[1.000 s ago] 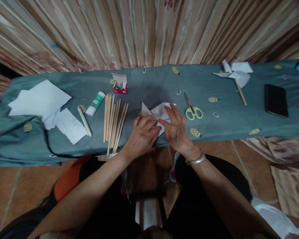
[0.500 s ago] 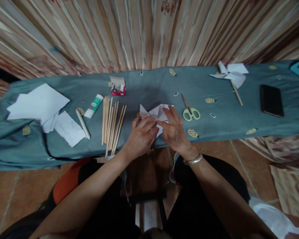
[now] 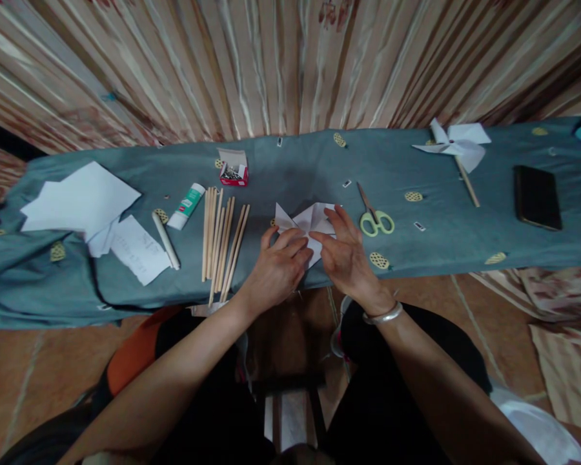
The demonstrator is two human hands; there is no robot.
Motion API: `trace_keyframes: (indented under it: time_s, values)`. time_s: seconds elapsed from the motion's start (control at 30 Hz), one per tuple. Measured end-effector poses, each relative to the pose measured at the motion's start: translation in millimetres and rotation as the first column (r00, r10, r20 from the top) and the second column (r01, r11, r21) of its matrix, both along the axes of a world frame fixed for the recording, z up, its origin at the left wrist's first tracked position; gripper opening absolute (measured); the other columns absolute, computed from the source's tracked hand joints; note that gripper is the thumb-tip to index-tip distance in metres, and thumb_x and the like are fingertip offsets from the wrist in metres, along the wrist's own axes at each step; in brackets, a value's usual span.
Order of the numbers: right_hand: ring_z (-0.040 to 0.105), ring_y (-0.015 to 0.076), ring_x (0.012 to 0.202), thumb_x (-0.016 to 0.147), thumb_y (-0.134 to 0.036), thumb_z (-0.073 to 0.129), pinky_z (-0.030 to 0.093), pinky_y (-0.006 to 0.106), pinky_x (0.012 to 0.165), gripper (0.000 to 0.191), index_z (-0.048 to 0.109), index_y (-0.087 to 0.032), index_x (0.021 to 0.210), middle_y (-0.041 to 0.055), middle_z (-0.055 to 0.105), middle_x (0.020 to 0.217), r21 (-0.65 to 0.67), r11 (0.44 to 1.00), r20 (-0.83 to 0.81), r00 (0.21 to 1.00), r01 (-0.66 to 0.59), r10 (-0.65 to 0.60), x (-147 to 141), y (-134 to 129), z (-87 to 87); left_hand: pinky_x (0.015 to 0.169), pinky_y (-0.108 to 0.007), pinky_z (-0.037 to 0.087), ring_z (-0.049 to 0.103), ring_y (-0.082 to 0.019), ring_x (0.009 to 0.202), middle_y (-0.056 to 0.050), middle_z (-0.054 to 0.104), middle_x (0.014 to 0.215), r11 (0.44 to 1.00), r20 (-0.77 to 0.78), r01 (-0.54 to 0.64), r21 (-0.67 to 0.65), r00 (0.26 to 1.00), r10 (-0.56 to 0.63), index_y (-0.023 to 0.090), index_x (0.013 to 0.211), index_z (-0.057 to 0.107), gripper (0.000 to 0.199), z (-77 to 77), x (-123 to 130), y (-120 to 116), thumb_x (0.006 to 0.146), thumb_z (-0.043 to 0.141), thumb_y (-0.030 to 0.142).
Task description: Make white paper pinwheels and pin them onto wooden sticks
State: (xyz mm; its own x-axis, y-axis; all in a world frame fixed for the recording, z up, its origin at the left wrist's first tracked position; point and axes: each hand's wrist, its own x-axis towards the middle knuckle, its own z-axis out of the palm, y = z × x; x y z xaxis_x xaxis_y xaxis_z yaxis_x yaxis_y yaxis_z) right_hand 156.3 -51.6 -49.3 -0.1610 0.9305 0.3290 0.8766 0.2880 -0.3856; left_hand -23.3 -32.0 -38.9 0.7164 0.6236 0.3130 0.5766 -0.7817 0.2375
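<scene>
Paper (image 3: 315, 217), white and pointy, is touched by half-curled left hand (image 3: 278, 263) and right hand (image 3: 346, 257), grip unclear; far cloth (image 3: 305, 165) edge is well apart.

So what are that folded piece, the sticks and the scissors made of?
Folded piece: apparently paper, matte white, with crisp creases. Sticks: probably bare wood, pale tan and dull. Scissors: likely metal blades, grey and thin; light green handles that look like smooth plastic, though that's uncertain.
</scene>
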Motion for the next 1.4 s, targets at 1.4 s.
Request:
trace_keyframes:
  time_s: [1.4]
  values:
    - [0.026,0.0288,0.146,0.088,-0.005,0.042,0.039,0.052,0.109,0.036,0.066,-0.022,0.109,0.0097,0.045,0.146,0.016,0.999,0.136,0.99,-0.051,0.049,-1,-3,7.3,0.111,-0.055,0.026,0.052,-0.027,0.125,-0.009,0.069,0.116,1.0,0.017,0.007,-0.002,1.0,-0.007,0.017,0.107,0.066,0.023,0.4,1,1,0.091,0.05,0.017]
